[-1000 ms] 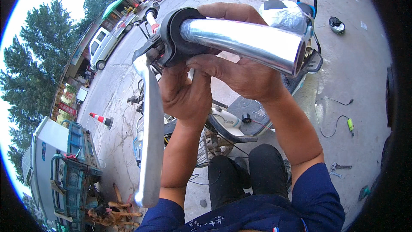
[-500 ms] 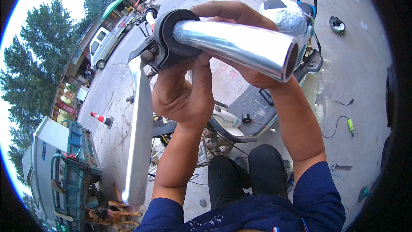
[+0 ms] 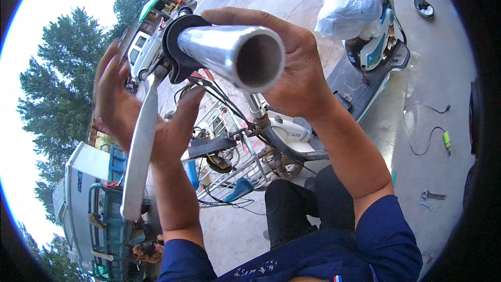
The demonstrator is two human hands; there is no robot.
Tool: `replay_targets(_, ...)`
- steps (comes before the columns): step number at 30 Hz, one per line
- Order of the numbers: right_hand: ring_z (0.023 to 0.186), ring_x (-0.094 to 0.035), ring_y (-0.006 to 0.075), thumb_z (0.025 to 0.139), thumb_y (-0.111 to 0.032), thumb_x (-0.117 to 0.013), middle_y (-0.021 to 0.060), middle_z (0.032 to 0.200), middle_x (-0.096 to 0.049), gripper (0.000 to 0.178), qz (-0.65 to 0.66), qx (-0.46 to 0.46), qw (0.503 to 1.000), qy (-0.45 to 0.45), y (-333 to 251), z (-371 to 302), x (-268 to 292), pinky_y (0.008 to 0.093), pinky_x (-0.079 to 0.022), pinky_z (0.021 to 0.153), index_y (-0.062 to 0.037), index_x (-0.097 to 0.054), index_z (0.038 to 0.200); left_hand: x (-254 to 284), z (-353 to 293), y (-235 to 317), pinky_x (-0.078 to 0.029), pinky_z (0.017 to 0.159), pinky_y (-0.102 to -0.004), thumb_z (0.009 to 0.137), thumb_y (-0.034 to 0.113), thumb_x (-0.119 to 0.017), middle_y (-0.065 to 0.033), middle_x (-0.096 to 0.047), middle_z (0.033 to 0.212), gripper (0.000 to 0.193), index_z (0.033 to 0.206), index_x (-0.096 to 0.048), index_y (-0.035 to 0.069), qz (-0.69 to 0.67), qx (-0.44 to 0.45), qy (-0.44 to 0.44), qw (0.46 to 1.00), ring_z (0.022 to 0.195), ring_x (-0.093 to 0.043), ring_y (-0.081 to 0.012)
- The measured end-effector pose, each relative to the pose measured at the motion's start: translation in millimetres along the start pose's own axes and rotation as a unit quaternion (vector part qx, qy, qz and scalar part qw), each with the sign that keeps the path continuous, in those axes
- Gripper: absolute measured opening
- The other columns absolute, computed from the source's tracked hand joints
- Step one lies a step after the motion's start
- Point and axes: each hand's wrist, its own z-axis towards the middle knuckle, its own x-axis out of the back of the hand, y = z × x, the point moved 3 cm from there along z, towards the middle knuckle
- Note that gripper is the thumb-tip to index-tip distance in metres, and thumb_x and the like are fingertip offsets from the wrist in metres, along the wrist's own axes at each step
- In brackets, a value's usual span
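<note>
On my feed, the chrome handlebar tube (image 3: 209, 46) sits between both hands: left hand (image 3: 126, 116) spread wide, empty, behind the brake lever (image 3: 138, 169); right hand (image 3: 301, 68) curved behind the tube, grip hidden, can't tell.

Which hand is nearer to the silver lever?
Left. The left hand is behind the silver lever, partly covered; the right hand is farther right, at the metal tube.

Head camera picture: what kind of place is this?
Maybe an outdoor vehicle-repair yard: wrenches lie on the concrete ground, a bare metal handlebar is held up, and a white van stands beyond.
</note>
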Motion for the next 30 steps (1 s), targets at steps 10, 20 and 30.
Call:
replay_targets(10,0.083,-0.065,0.0155,0.088,-0.002,-0.065,0.0120,0.096,-0.064,0.038,0.050,-0.003,0.996,0.076,16.4,-17.6,-10.8,0.0292,-0.054,0.073,-0.0061,-0.062,0.126,-21.4,22.3,-10.9,-0.050,0.101,-0.0392,0.067,0.015,-0.089,-0.0173,-0.056,0.134,0.083,0.139,-0.048,0.005,-0.053,0.073,-0.194,0.977,0.121,-0.057,-0.0263)
replay_targets(20,0.086,-0.066,0.0156,0.086,0.003,-0.065,0.0135,0.097,-0.065,0.037,0.105,-0.126,0.983,0.086,35.8,-68.4,-1.5,0.0282,-0.056,0.076,0.0019,-0.059,0.122,-13.3,29.7,0.9,-0.049,0.101,-0.0442,0.069,0.018,-0.087,-0.0251,-0.051,0.135,0.089,0.143,-0.040,0.009,-0.007,0.087,-0.196,0.977,0.123,-0.055,-0.0351)
replay_targets(30,0.086,-0.062,0.0226,0.073,0.003,-0.073,0.0188,0.110,-0.059,0.060,0.112,-0.024,0.990,0.082,24.3,-69.8,-12.2,0.0309,-0.055,0.069,0.0013,-0.057,0.130,-17.7,26.4,8.9,-0.058,0.090,-0.0322,0.066,0.011,-0.087,-0.0278,-0.044,0.140,0.097,0.147,-0.033,0.014,-0.010,0.112,-0.150,0.982,0.123,-0.054,-0.0373)
